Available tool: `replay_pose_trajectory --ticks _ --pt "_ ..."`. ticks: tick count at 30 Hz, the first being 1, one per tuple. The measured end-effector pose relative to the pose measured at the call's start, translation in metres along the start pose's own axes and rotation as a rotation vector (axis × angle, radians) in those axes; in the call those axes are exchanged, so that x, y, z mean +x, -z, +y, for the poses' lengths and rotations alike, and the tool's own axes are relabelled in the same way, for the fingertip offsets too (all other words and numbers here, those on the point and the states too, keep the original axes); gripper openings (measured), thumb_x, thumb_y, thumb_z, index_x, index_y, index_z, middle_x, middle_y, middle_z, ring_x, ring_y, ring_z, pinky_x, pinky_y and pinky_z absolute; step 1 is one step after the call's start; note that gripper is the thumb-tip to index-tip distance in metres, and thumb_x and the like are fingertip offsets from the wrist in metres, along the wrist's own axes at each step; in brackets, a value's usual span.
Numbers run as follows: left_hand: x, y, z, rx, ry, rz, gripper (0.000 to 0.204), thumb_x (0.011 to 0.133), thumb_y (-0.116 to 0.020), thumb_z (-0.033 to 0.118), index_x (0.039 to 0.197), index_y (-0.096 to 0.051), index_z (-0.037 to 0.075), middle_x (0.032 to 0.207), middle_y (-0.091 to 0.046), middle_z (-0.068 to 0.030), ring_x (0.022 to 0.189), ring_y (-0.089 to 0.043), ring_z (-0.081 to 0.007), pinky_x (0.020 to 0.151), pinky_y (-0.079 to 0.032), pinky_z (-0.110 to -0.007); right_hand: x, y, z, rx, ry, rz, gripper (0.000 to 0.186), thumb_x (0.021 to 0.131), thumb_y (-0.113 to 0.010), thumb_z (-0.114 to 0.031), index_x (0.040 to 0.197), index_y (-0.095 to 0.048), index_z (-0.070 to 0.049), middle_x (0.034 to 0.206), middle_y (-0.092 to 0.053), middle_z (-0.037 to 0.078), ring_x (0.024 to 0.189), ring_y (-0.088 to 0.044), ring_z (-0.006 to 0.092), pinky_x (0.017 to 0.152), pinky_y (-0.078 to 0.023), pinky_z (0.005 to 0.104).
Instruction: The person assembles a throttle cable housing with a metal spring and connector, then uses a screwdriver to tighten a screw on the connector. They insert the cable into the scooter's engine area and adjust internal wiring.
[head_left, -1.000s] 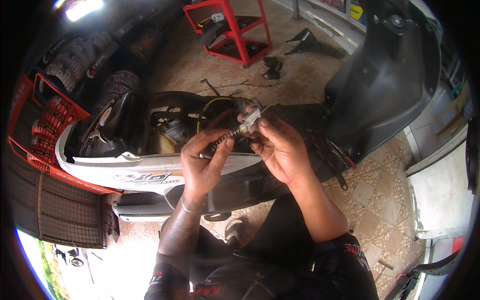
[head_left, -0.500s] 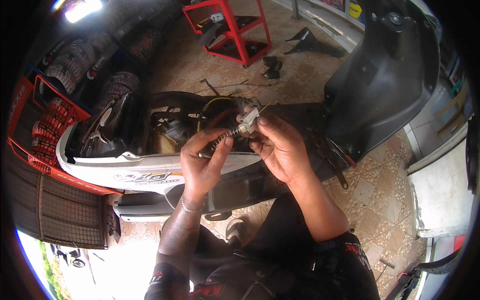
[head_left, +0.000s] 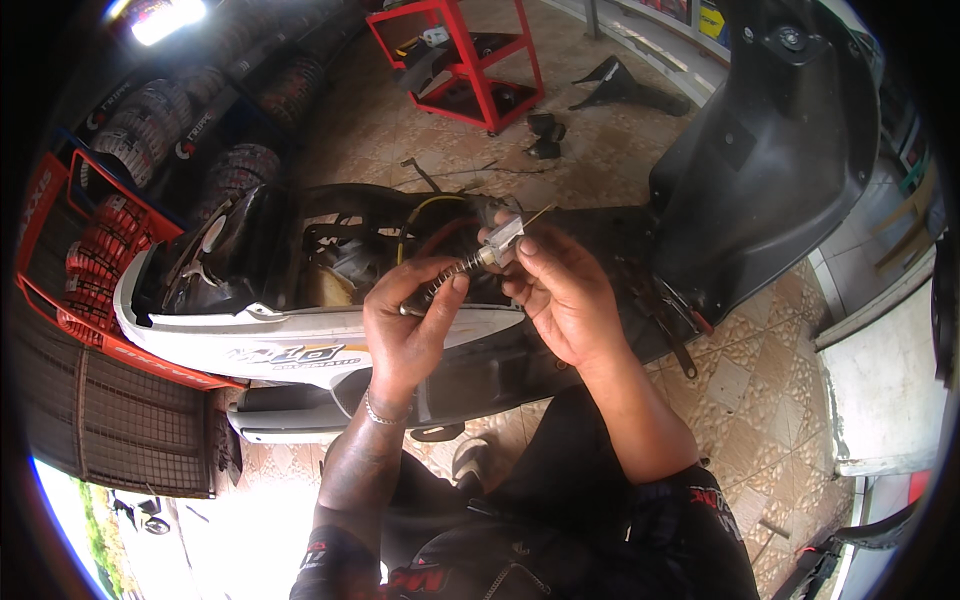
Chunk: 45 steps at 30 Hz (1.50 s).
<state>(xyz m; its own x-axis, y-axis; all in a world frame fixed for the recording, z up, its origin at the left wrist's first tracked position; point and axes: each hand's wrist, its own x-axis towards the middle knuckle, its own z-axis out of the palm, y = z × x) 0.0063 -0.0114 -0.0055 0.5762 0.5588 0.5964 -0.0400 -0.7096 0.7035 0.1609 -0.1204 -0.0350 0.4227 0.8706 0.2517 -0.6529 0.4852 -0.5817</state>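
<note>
Above the open body of a scooter (head_left: 330,325), both my hands hold one small assembly. My left hand (head_left: 400,325) pinches a dark coil spring (head_left: 455,277) between thumb and fingers; a short metal end pokes out below the grip. At the spring's upper right end sits a grey metal carburetor throttle slide (head_left: 505,238), and a thin brass-coloured needle (head_left: 540,214) sticks out beyond it. The thumb and fingers of my right hand (head_left: 570,305) are closed on this slide, hiding part of it. A yellow cable (head_left: 405,225) curves through the scooter's frame behind my hands.
Tools (head_left: 665,310) lie on the scooter's dark floorboard at right, near the upright black front panel (head_left: 770,150). A red trolley (head_left: 485,90) stands on the tiled floor beyond, beside loose black parts (head_left: 545,135). Racks of tyres (head_left: 105,250) line the left.
The slide and its needle have shifted very slightly to the right. Both hands keep the same grip.
</note>
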Motion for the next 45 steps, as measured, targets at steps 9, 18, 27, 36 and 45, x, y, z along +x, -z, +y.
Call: replay_pose_trajectory --ticks 9,18,27,36,45 --pt "0.002 -0.001 0.003 0.02 -0.011 -0.01 0.015 0.091 -0.075 0.007 0.103 -0.073 -0.002 0.093 -0.071 -0.006 0.084 -0.06 -0.0093 0.076 -0.046 -0.023 0.0007 0.0023 -0.0014 0.012 0.0 -0.01 0.036 0.1 -0.063 -0.017 0.132 -0.058 -0.001 0.123 -0.068 0.013 0.099 -0.067 0.0145 0.079 -0.052 0.026" --pt "0.0033 -0.002 0.0043 0.029 -0.022 -0.018 0.014 0.09 -0.074 0.006 0.101 -0.073 -0.002 0.094 -0.072 -0.0073 0.085 -0.062 -0.0111 0.078 -0.047 -0.025 -0.0004 -0.0005 -0.0024 -0.102 0.092 0.037 0.038 0.101 -0.061 -0.015 0.133 -0.056 0.003 0.122 -0.068 0.016 0.099 -0.067 0.0147 0.078 -0.053 0.0255" --pt "0.0029 -0.0021 0.0057 0.011 -0.024 -0.008 0.013 0.09 -0.074 0.005 0.101 -0.073 -0.002 0.094 -0.073 -0.0075 0.086 -0.062 -0.0114 0.078 -0.047 -0.025 -0.0014 -0.0018 0.0 -0.127 0.144 0.055 0.04 0.101 -0.06 -0.014 0.137 -0.054 0.003 0.126 -0.066 0.019 0.101 -0.067 0.0142 0.079 -0.053 0.0252" --pt "0.0024 -0.0011 0.0038 0.025 -0.008 -0.013 0.013 0.09 -0.074 0.004 0.101 -0.073 -0.002 0.095 -0.073 -0.0083 0.086 -0.062 -0.0121 0.079 -0.047 -0.025 -0.0014 -0.003 0.0009 -0.186 0.154 0.034 0.039 0.101 -0.062 -0.014 0.136 -0.055 0.002 0.126 -0.067 0.018 0.104 -0.066 0.0143 0.081 -0.053 0.0258" --pt "0.0027 -0.0012 0.0024 0.002 -0.028 -0.015 0.013 0.089 -0.074 0.004 0.101 -0.073 -0.002 0.094 -0.072 -0.0074 0.086 -0.062 -0.0118 0.079 -0.047 -0.025 -0.002 -0.0048 0.0029 -0.226 0.168 0.027 0.039 0.1 -0.064 -0.014 0.136 -0.056 0.0 0.126 -0.067 0.015 0.105 -0.066 0.0145 0.083 -0.053 0.0275"
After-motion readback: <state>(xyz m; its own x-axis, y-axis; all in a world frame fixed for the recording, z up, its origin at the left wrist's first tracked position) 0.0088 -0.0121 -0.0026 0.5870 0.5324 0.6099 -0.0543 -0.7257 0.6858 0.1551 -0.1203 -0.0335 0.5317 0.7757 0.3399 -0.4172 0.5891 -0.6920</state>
